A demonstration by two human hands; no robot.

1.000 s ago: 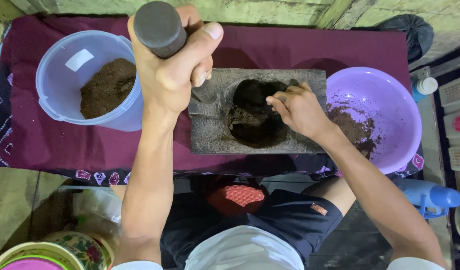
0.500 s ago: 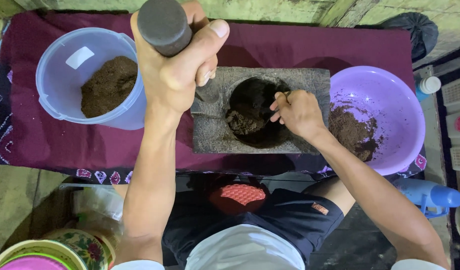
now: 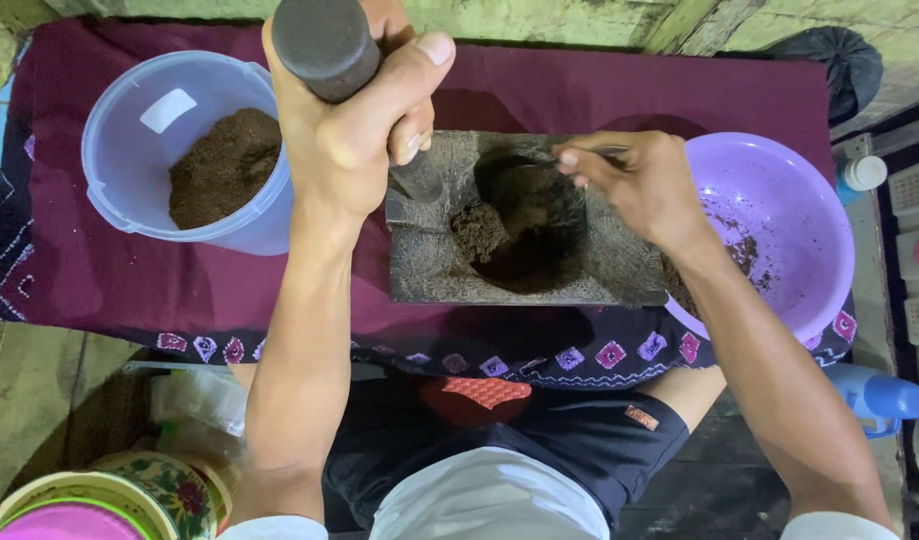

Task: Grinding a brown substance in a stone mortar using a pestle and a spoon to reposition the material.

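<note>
A low surface draped in a dark maroon cloth point(image 3: 600, 85) carried everything; the cloth's near edge showed a band of small diamond patterns. At the centre sat a square grey stone mortar point(image 3: 435, 270), its round hollow holding a dark brown ground mass. At nine o'clock from it stood a pale translucent tub point(image 3: 130, 130) with brown powder heaped inside. At three o'clock, touching or just beside the mortar, rested a purple plastic bowl point(image 3: 800, 210) smeared with dark crumbs, its outer rim overhanging the cloth's right edge.
</note>
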